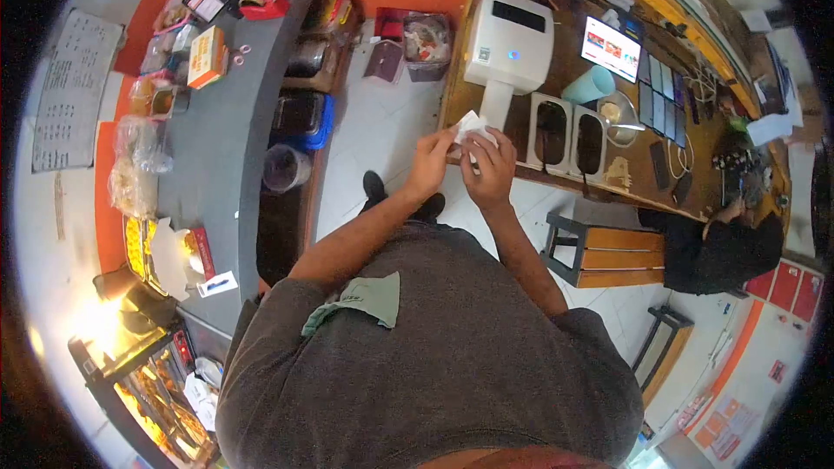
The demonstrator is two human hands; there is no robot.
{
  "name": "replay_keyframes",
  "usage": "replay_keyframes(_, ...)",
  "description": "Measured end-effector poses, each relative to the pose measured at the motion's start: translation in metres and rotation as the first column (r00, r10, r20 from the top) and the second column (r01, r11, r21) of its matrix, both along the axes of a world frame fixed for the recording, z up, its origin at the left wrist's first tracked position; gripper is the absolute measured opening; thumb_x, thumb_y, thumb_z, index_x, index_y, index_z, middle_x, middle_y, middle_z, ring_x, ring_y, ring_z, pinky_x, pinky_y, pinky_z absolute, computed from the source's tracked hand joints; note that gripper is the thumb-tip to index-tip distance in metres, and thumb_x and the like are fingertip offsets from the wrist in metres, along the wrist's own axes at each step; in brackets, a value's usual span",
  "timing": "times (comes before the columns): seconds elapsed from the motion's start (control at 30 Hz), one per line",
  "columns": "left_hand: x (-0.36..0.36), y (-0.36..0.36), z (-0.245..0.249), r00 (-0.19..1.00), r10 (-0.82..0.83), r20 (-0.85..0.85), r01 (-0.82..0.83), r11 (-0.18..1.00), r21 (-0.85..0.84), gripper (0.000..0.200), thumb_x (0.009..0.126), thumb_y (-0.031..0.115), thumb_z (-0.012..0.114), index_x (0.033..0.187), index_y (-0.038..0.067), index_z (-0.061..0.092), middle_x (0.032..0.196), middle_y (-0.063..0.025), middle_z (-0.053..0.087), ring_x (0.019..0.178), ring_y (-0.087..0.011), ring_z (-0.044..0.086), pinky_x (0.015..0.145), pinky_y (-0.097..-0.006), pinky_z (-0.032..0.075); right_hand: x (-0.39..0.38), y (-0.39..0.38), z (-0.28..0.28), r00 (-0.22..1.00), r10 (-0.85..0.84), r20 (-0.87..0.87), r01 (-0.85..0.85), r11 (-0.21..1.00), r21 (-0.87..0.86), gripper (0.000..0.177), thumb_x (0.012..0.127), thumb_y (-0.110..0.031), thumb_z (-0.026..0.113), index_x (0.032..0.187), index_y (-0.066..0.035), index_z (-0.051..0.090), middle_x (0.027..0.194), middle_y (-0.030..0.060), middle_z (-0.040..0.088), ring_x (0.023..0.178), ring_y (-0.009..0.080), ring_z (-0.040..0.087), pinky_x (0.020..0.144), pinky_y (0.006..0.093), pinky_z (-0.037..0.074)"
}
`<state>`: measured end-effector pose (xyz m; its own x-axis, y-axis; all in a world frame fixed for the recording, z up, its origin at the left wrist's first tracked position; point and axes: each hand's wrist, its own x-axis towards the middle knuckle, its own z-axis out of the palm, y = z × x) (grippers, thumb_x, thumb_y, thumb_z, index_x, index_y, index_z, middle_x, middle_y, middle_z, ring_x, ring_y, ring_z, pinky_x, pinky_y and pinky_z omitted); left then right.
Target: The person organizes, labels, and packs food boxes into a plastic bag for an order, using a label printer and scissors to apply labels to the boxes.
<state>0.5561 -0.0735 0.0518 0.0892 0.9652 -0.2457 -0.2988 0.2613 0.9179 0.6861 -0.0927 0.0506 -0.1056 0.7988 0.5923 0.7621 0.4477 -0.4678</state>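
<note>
White paper (472, 124) between both hands, near front left corner of wooden tabletop (638, 156); better keep touch light and even, so paper does not tear
Left hand (427, 163) nearly closed, fingertips pinch left side of paper
Right hand (491, 169) half curled, fingers bent upon paper; thumb cannot be told clearly
Farther, white machine (508, 48) at left edge of tabletop
</note>
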Motion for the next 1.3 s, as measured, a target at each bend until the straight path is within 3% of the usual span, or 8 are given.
replay_keyframes(0.43,-0.152,-0.072,0.025,0.972,0.064,-0.225,-0.029,0.987,0.157,0.029,0.093,0.024,0.055,0.105,0.000,0.066,0.092,-0.0031,0.068,0.085,-0.0097,0.056,0.079,-0.0268,0.045,-0.120,0.016,0.033,0.609,0.182,-0.772,-0.609,0.730,-0.308,0.011,0.085,-0.006,0.062,0.089,0.002,0.067,0.114,0.0104,0.058,0.102,0.0169,0.055,0.086,0.0276,0.043)
replay_keyframes(0.63,-0.271,-0.145,-0.010,0.881,0.417,-0.222,-0.404,0.909,0.103,0.048,0.091,0.024,0.059,0.132,0.004,0.046,0.113,-0.0082,0.061,0.102,-0.0177,0.057,0.086,-0.0303,0.046,-0.228,0.002,0.029,0.259,-0.267,-0.928,-0.815,0.455,-0.359,0.025,0.092,-0.017,0.056,0.114,-0.003,0.057,0.102,0.0067,0.061,0.090,0.0153,0.058,0.077,0.0295,0.043)
replay_keyframes(0.73,-0.380,-0.209,-0.026,0.597,0.604,-0.528,-0.633,0.759,0.152,0.051,0.086,0.028,0.066,0.125,0.002,0.049,0.118,-0.0111,0.057,0.106,-0.0206,0.056,0.091,-0.0345,0.044,-0.301,-0.018,0.052,0.283,-0.253,-0.925,-0.885,0.304,-0.354,0.047,0.094,-0.019,0.054,0.136,-0.009,0.036,0.111,0.0096,0.060,0.092,0.0184,0.059,0.078,0.0304,0.043)
replay_keyframes(0.77,-0.416,-0.234,-0.027,0.225,0.589,-0.776,-0.653,0.683,0.328,0.056,0.082,0.032,0.068,0.124,0.000,0.050,0.119,-0.0170,0.056,0.111,-0.0276,0.052,0.095,-0.0392,0.041,-0.331,-0.030,0.058,0.365,-0.166,-0.916,-0.891,0.225,-0.395,0.056,0.094,-0.019,0.053,0.141,-0.012,0.022,0.116,0.0114,0.058,0.094,0.0193,0.059,0.078,0.0309,0.043)
replay_keyframes(0.97,-0.641,-0.349,-0.037,-0.434,0.448,-0.781,-0.633,0.465,0.619,0.052,0.084,0.033,0.059,0.126,0.004,0.048,0.124,-0.0241,0.052,0.115,-0.0413,0.047,0.100,-0.0471,0.035,-0.494,-0.089,0.056,0.385,0.390,-0.836,-0.910,0.011,-0.414,0.077,0.093,-0.004,0.049,0.146,-0.010,-0.005,0.122,0.0187,0.058,0.104,0.0231,0.060,0.087,0.0322,0.044)
replay_keyframes(1.13,-0.709,-0.358,-0.036,0.121,0.601,-0.790,-0.827,0.501,0.255,0.055,0.090,0.043,0.044,0.130,0.004,0.047,0.110,-0.0240,0.062,0.102,-0.0395,0.058,0.090,-0.0428,0.045,-0.584,-0.117,0.048,0.304,0.567,-0.766,-0.922,-0.027,-0.386,0.077,0.089,0.006,0.045,0.146,-0.009,-0.005,0.120,0.0189,0.059,0.110,0.0218,0.058,0.092,0.0299,0.043)
replay_keyframes(1.2,-0.700,-0.347,-0.039,0.532,0.483,-0.696,-0.626,0.777,0.061,0.055,0.092,0.045,0.043,0.127,0.004,0.051,0.102,-0.0227,0.065,0.095,-0.0376,0.062,0.086,-0.0412,0.048,-0.608,-0.116,0.044,0.312,0.594,-0.741,-0.915,-0.021,-0.402,0.078,0.088,0.007,0.045,0.146,-0.010,-0.004,0.120,0.0181,0.059,0.110,0.0209,0.058,0.091,0.0296,0.043)
replay_keyframes(1.3,-0.657,-0.327,-0.049,0.555,0.263,-0.789,-0.590,0.793,-0.151,0.049,0.093,0.042,0.043,0.123,0.005,0.054,0.105,-0.0179,0.066,0.098,-0.0286,0.063,0.087,-0.0376,0.048,-0.638,-0.108,0.029,0.391,0.624,-0.676,-0.869,0.007,-0.495,0.077,0.086,0.008,0.046,0.146,-0.011,0.002,0.118,0.0160,0.061,0.113,0.0219,0.057,0.090,0.0311,0.044)
